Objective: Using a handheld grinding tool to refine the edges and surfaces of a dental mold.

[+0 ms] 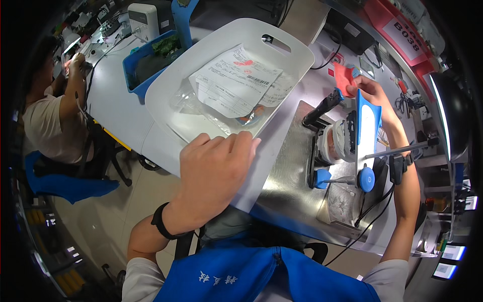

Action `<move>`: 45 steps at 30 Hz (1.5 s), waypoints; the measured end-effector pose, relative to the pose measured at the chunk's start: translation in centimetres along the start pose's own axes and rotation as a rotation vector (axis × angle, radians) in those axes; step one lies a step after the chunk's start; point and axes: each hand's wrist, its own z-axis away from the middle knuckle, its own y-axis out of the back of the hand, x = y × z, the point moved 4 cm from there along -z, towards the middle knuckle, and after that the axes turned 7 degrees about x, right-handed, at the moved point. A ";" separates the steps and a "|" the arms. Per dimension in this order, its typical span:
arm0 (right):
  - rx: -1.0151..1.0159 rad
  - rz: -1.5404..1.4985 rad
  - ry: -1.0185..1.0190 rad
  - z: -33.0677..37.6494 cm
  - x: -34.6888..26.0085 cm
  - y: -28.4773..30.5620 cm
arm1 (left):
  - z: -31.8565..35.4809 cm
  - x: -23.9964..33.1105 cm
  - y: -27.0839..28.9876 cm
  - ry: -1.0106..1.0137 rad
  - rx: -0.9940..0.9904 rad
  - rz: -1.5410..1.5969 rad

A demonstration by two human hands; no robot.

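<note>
My left hand (214, 168) lies near the front edge of a large white tray (171, 85), its fingers resting against the rim. On the tray lie printed paper sheets (236, 80) and clear plastic bags (201, 108). My right hand (366, 88) is raised at the far right and pinches a small red piece (343, 78). Just below it stands a blue and white magnifier lamp (366, 132) on a metal work plate (289, 171), with a black tool (322, 108) beside it.
A blue bin (138, 60) with dark parts stands behind the tray. A person in a light shirt (48, 121) works at the left end of the bench. Red bins (402, 30) and a lit screen (443, 113) line the right side. Cables trail off the plate.
</note>
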 end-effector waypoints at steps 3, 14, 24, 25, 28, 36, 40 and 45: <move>0.259 -0.042 -0.039 5.4 -0.3 4.2 | -1.0 0.1 -1.4 0.021 0.049 -0.016; 0.478 -0.008 -0.174 25.7 -3.3 3.2 | -3.3 1.3 0.6 -0.092 0.249 0.470; 0.212 -0.287 -0.238 24.7 -0.2 -2.9 | -2.2 9.8 -8.3 -0.072 -0.304 1.008; 0.160 -0.283 -0.252 24.3 0.5 -3.0 | -2.4 9.9 -8.5 -0.073 -0.306 1.004; 0.060 -0.287 -0.219 22.6 2.3 -2.6 | -4.0 10.3 -6.2 -0.081 -0.203 0.996; -0.012 -0.404 -0.016 16.6 -1.8 -6.0 | -10.3 11.0 -1.3 0.262 -0.457 1.174; 0.075 -0.525 -0.027 15.5 -0.6 -6.9 | -8.4 11.1 -1.4 0.155 -0.578 1.091; 0.143 -0.341 0.027 17.5 -0.9 -5.0 | -3.4 10.2 -5.2 0.114 -0.498 0.841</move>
